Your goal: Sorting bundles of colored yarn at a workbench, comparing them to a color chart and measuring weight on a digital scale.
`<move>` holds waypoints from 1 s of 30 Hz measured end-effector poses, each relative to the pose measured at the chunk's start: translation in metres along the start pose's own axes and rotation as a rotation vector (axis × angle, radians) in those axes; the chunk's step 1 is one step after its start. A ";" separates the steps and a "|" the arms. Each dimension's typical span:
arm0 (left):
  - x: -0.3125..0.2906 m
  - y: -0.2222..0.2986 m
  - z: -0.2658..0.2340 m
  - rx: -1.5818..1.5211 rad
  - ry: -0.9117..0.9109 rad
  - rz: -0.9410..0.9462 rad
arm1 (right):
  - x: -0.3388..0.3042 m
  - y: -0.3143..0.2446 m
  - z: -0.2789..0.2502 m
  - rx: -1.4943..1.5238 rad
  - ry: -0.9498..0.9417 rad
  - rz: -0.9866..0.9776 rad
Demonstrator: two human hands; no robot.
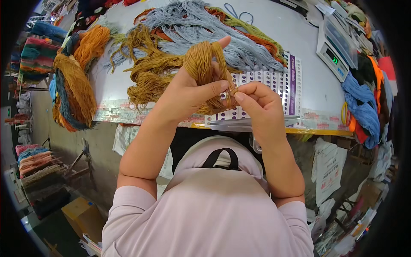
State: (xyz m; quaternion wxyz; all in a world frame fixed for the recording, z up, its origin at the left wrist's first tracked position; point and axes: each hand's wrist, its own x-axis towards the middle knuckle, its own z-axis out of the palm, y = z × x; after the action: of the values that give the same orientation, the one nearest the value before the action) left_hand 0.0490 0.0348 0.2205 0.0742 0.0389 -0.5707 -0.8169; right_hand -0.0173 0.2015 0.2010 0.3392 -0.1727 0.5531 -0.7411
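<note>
Holding mustard yarn hank (198, 64) around left hand (187, 95), above bench (319, 88) | running long axis roughly near-to-far | pinching at hank's right side with right fingers (255, 88), thumb meeting index

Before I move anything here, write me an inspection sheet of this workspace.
Surface: white table, yarn spread over its middle.
Things in hand: golden-brown skein, looped around the left hand.
Clutter: grey-blue yarn, perforated sheet with a purple strip, digital scale toward the right.
Hands: left hand supports the skein; right hand pinches its strands between thumb and forefinger.
Cables: dark blue looped cord at the far side; cable or string, cannot tell.
Surroundings: coloured yarn bundles at far left, cardboard box at lower left.
</note>
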 end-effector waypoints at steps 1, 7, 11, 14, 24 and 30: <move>0.000 0.001 0.000 -0.011 -0.010 0.001 | 0.000 0.000 0.000 -0.001 -0.002 0.001; -0.003 0.005 -0.003 -0.032 -0.023 -0.038 | -0.002 0.000 0.004 0.058 -0.026 -0.009; -0.004 0.008 -0.001 -0.037 -0.019 -0.037 | -0.003 -0.002 0.004 0.041 -0.052 -0.015; -0.004 0.008 -0.002 -0.073 -0.013 -0.068 | -0.005 -0.003 0.006 0.081 -0.053 -0.022; -0.004 0.010 -0.005 0.065 -0.035 -0.030 | -0.006 -0.005 0.007 0.144 -0.042 -0.049; -0.006 0.014 -0.006 0.034 -0.037 -0.058 | -0.006 -0.006 0.008 0.148 -0.053 -0.059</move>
State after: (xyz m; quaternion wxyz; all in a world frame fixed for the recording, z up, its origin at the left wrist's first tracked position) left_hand 0.0571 0.0254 0.2313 0.0394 0.0416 -0.5842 -0.8096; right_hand -0.0099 0.2007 0.2104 0.3434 -0.1830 0.4822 -0.7849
